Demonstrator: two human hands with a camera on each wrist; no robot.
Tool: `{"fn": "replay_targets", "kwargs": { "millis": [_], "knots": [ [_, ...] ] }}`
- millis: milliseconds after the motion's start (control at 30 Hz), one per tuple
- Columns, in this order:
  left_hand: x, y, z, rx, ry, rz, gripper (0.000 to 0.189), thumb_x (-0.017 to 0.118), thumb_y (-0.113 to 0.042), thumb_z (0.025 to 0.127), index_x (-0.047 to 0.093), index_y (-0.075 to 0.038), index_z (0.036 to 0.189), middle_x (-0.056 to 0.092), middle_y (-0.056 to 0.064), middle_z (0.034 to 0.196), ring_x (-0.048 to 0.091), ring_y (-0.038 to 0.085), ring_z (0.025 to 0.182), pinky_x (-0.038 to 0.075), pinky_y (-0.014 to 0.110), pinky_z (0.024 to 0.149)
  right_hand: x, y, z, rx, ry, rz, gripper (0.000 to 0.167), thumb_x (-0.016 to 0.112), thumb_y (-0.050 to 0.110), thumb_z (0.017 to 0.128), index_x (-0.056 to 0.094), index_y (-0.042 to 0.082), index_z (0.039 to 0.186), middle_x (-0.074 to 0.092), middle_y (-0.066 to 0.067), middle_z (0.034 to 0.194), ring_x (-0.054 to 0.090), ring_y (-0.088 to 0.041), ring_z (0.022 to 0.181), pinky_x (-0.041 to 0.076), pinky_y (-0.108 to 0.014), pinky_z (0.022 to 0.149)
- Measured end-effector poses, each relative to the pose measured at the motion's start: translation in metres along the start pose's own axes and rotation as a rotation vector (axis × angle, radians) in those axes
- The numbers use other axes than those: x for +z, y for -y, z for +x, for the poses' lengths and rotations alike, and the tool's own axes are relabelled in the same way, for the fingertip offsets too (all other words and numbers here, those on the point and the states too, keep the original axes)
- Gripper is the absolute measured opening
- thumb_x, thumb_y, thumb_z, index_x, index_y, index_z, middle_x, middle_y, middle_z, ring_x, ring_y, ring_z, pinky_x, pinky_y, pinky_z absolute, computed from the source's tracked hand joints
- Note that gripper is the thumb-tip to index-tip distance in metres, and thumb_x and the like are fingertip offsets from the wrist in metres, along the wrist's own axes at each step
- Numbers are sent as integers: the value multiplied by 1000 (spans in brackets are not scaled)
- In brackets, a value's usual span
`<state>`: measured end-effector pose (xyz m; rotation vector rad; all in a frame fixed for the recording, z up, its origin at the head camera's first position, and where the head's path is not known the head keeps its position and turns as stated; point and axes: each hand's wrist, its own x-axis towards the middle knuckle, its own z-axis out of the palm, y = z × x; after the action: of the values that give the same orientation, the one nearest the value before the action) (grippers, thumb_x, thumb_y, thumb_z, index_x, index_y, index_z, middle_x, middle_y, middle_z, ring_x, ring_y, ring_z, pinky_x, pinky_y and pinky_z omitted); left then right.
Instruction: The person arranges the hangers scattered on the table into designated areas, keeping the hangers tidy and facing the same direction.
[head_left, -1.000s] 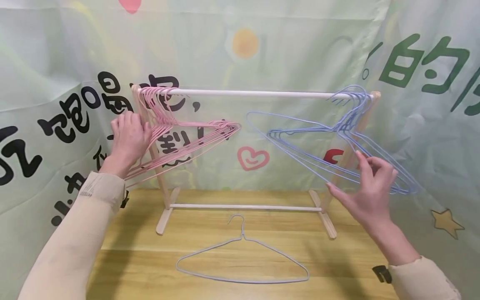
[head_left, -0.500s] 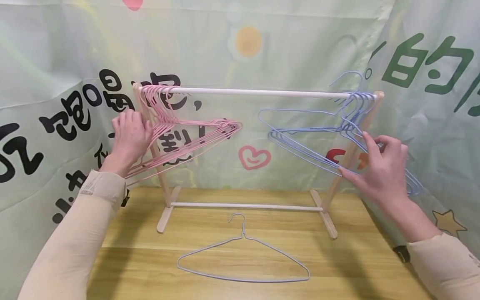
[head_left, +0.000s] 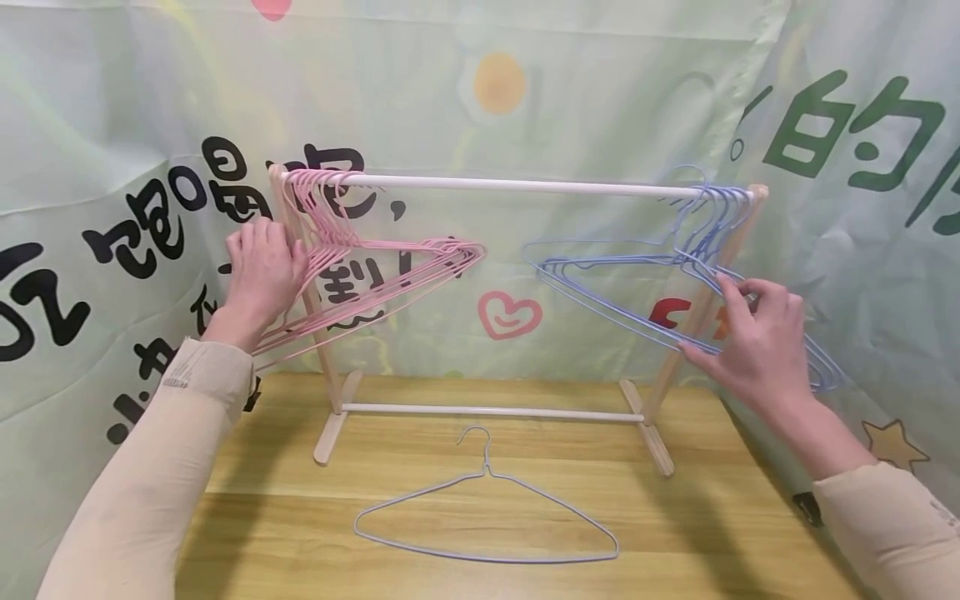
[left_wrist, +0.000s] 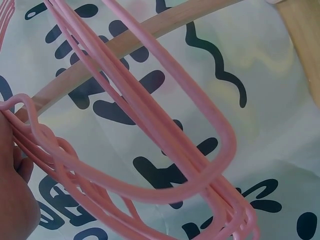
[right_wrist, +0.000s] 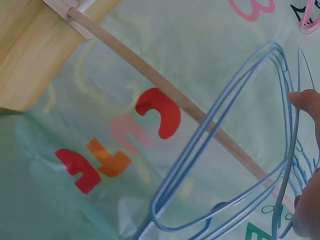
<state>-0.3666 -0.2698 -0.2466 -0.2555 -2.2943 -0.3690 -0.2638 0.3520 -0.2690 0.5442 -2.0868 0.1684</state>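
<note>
Several pink wire hangers (head_left: 352,308) hang bunched at the left end of the rack's white top bar (head_left: 510,185). My left hand (head_left: 262,271) grips them by their near shoulder ends; its fingers are largely hidden in the left wrist view. At the right end hang several blue wire hangers (head_left: 622,260). My right hand (head_left: 757,342) holds the nearest blue hanger (right_wrist: 295,135) between thumb and fingers, and that hanger's hook (head_left: 688,169) is at the bar. A grey-lilac wire hanger (head_left: 486,560) lies flat on the table, hook pointing toward the rack.
The rack stands on wooden feet (head_left: 656,450) joined by a low white rod (head_left: 487,411). Wood-grain table (head_left: 285,550) spreads beneath it. A printed pale green cloth (head_left: 450,100) hangs close behind and on both sides.
My right hand raised the blue hanger up and rightward, its hook rising above the bar, then lowered it slightly so the hook is down at the bar. My left hand stays put.
</note>
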Motion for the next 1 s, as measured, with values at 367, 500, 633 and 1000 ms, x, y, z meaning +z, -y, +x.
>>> {"fn": "replay_targets", "kwargs": {
  "millis": [367, 500, 633, 1000],
  "knots": [
    [2, 0, 0, 12, -9, 5, 27, 43, -19, 105, 45, 6, 95, 41, 23, 98, 36, 45, 101, 23, 60, 98, 16, -16, -19, -57, -31, -10, 101, 94, 17, 52, 53, -13, 138, 48, -36, 108, 41, -55, 98, 30, -62, 76],
    [1, 0, 0, 12, -10, 8, 27, 44, -19, 105, 45, 6, 95, 41, 23, 98, 36, 45, 100, 23, 60, 98, 22, -20, -25, -51, -40, -20, 103, 97, 13, 51, 52, -13, 140, 47, -37, 112, 42, -56, 100, 31, -63, 78],
    [1, 1, -1, 11, -10, 11, 27, 44, -19, 106, 45, 6, 95, 40, 22, 97, 36, 45, 100, 23, 60, 98, 28, -22, -30, -41, -52, -21, 103, 95, 13, 54, 49, -11, 143, 45, -39, 118, 41, -57, 102, 30, -64, 79],
    [0, 0, -1, 13, -13, 13, 28, 44, -19, 106, 45, 7, 96, 40, 22, 96, 36, 45, 99, 24, 60, 98, 37, -24, -34, -27, -87, -32, 104, 91, 20, 57, 47, -5, 148, 44, -40, 124, 40, -57, 103, 30, -66, 79]
  ]
}}
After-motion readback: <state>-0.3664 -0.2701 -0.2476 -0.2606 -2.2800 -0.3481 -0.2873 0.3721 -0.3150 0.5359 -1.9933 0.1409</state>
